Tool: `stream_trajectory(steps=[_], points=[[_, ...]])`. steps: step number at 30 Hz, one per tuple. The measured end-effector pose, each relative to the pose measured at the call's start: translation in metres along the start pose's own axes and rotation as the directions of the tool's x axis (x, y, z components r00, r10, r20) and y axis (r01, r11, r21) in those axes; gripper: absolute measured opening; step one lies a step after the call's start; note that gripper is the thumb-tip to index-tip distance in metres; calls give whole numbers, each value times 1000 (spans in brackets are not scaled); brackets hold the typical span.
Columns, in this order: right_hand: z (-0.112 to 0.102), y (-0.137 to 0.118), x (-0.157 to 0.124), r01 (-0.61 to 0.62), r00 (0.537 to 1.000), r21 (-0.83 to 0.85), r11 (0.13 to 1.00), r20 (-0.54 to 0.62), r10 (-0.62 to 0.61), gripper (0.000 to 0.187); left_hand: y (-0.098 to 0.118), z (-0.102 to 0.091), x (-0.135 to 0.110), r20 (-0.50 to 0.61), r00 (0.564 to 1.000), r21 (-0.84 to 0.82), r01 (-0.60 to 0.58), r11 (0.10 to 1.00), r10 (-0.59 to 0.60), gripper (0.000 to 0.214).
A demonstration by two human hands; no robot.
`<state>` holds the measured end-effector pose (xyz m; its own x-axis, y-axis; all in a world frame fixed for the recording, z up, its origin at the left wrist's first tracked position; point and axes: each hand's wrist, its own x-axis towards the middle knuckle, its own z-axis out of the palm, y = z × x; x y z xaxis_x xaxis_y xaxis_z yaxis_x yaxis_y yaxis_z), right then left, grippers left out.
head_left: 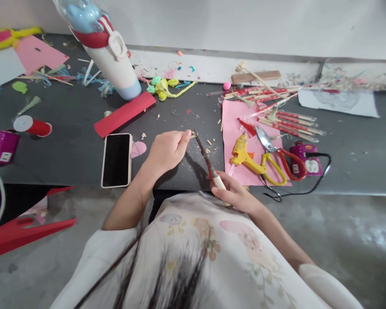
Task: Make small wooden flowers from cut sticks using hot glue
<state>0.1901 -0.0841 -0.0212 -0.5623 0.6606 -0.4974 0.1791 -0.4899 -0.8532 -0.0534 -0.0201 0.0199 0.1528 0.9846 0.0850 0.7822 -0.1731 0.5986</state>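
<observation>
- Pinched at the left hand's thumb, a thin wooden stick sits near the centre of my view; I see the right hand, at 5 o'clock, wrapped around the pale handle of a dark-metal hand tool, its tip right by the stick.
- I judge the stick light, stiff and apt to splinter, best held just behind its end, clear of the metal; the tool looks heavier and rigid, safest by its handle.
- Wood bits litter the dark tabletop; a smartphone lies at 8 o'clock, a yellow glue gun on pink paper towards 4.
- I see a whitish wall at 12 o'clock and grey floor at 4.
</observation>
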Motion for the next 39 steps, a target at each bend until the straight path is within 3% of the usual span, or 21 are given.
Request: stream_trajectory(steps=[3,6,11,14,18,27,39], points=[[4,-7,-4,21,1000,-46,999,-13,-21,49,4,5,1,-93,994,0,53,999,-53,58],[5,-12,-7,15,1000,-25,1000,0,-15,50,4,7,1,-83,997,-35,-2,999,-1,55],[-3,-15,-12,-62,998,-38,997,18,63,55,-1,-7,2,152,987,-195,-19,981,50,50],[-10,-16,-15,-80,993,-57,995,80,84,57,-6,-16,2,303,942,-396,-12,918,143,47],[-15,-17,-18,-67,988,-15,998,136,69,58,-13,-20,-2,393,893,-597,68,800,218,41],[-13,-10,-18,7,979,114,993,201,-30,51,-14,-3,-15,309,927,-794,128,594,212,40],[2,0,-12,-40,967,444,895,241,-77,48,-12,14,-10,338,932,-828,229,512,129,45]])
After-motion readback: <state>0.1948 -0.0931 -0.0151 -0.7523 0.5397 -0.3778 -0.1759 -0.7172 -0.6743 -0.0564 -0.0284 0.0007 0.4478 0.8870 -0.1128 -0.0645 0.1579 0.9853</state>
